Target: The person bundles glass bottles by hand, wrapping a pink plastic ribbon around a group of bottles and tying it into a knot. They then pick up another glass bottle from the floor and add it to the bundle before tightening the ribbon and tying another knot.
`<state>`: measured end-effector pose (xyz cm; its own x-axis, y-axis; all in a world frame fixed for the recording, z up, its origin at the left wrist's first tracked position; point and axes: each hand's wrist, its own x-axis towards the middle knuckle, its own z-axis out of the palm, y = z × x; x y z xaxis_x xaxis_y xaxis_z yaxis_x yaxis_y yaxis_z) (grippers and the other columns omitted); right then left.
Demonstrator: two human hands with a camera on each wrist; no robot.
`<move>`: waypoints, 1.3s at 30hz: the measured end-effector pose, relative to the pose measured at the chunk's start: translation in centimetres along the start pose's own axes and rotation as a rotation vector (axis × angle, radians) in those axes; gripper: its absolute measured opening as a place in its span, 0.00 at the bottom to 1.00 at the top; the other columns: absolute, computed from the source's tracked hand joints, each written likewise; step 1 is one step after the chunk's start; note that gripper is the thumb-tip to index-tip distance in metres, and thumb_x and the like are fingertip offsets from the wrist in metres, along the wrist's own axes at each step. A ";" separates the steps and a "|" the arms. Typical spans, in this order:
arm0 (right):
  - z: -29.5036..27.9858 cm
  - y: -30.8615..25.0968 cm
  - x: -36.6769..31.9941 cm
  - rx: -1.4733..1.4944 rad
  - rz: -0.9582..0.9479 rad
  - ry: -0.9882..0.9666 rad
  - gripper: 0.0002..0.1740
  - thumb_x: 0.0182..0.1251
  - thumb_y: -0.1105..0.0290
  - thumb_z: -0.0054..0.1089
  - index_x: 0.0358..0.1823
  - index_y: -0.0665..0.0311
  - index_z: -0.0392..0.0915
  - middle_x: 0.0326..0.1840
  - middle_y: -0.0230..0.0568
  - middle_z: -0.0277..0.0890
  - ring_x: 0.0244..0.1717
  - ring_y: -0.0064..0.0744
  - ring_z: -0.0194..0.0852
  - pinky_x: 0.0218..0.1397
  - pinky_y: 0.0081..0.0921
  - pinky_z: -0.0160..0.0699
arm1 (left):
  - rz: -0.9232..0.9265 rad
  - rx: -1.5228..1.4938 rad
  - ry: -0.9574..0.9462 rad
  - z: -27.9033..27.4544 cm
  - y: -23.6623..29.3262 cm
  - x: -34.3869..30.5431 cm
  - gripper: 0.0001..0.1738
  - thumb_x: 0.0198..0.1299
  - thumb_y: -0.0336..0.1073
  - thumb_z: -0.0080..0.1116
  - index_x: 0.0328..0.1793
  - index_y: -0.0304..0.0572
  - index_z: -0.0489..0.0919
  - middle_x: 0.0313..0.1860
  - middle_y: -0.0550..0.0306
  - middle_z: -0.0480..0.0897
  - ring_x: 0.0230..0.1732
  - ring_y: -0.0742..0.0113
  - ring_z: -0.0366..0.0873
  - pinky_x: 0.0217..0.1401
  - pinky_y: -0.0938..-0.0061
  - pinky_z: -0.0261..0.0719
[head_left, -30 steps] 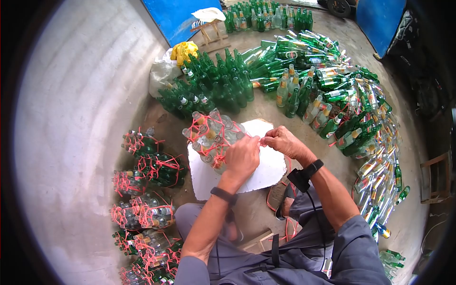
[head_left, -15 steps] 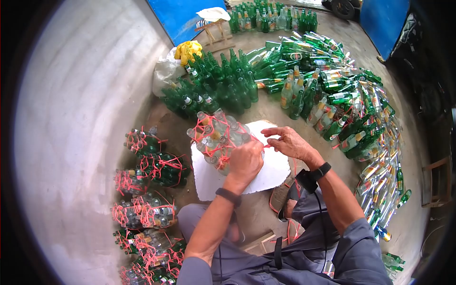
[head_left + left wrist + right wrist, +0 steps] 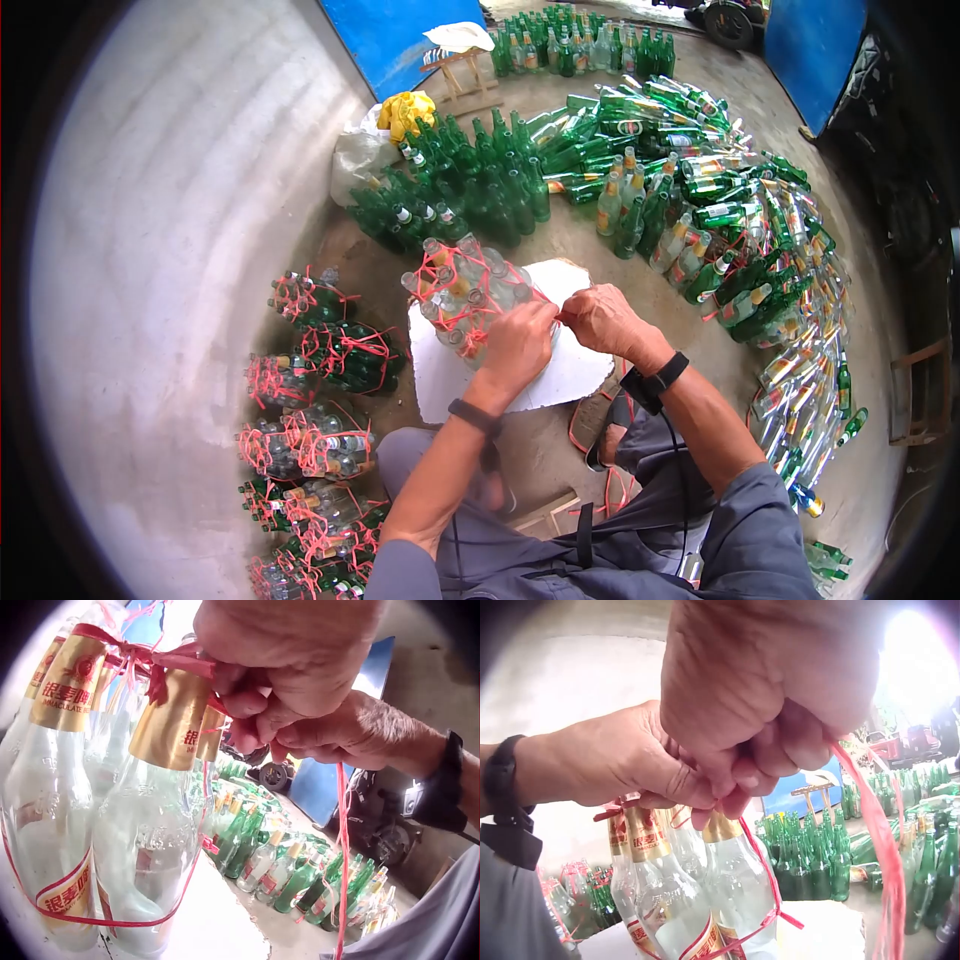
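On the white foam slab (image 3: 440, 378) laid over the concrete floor: cluster of clear glass bottles with gold foil necks (image 3: 462, 290), upright, bound round necks and bodies with red plastic string (image 3: 883, 847). Left hand (image 3: 516, 340) at the cluster's near-right edge, fingers curled, pinching the string against a foil neck. Right hand (image 3: 600, 318) touching the left, fingers clenched round a free strand that hangs down from the fist. Upright green glass bottles (image 3: 480, 190) stand beyond the slab; tied bundles of bottles (image 3: 335, 355) lie to the left. Risk, as judged: if either pinch slips with the strand taut, the wrap may slacken and the outer bottles could lean apart or tip off the slab. A hard sideways pull might drag the whole cluster over. Thin string under strain could snap or bite into the fingers.
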<state>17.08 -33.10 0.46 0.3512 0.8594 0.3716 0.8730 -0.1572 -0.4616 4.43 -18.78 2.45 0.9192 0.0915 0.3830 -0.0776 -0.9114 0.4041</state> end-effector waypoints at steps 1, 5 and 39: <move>0.2 0.3 0.0 -0.008 0.030 -0.013 0.09 0.56 0.72 0.61 0.19 0.64 0.77 0.20 0.52 0.75 0.27 0.58 0.76 0.30 0.47 0.73 | 0.036 -0.067 0.071 -0.4 0.1 -0.4 0.14 0.53 0.29 0.62 0.47 0.42 0.84 0.46 0.48 0.85 0.52 0.48 0.82 0.53 0.56 0.79; -0.3 -0.2 -0.1 -0.002 0.087 -0.032 0.11 0.59 0.70 0.66 0.21 0.65 0.78 0.23 0.51 0.76 0.28 0.58 0.75 0.30 0.46 0.73 | 0.013 0.257 0.123 -3.3 0.3 -2.2 0.23 0.49 0.35 0.69 0.55 0.43 0.83 0.61 0.46 0.80 0.65 0.46 0.72 0.69 0.48 0.65; 1.6 0.3 9.0 0.213 0.241 -0.059 0.08 0.60 0.68 0.66 0.30 0.66 0.86 0.26 0.52 0.80 0.28 0.50 0.81 0.33 0.38 0.77 | -0.281 0.149 0.277 -2.0 -2.9 -3.2 0.50 0.41 0.43 0.71 0.72 0.29 0.66 0.67 0.37 0.75 0.60 0.46 0.76 0.73 0.51 0.59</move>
<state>20.00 -24.58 2.35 0.5131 0.8378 0.1867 0.6745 -0.2590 -0.6913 0.92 -15.60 1.71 0.7567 0.4309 0.4916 0.2371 -0.8817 0.4078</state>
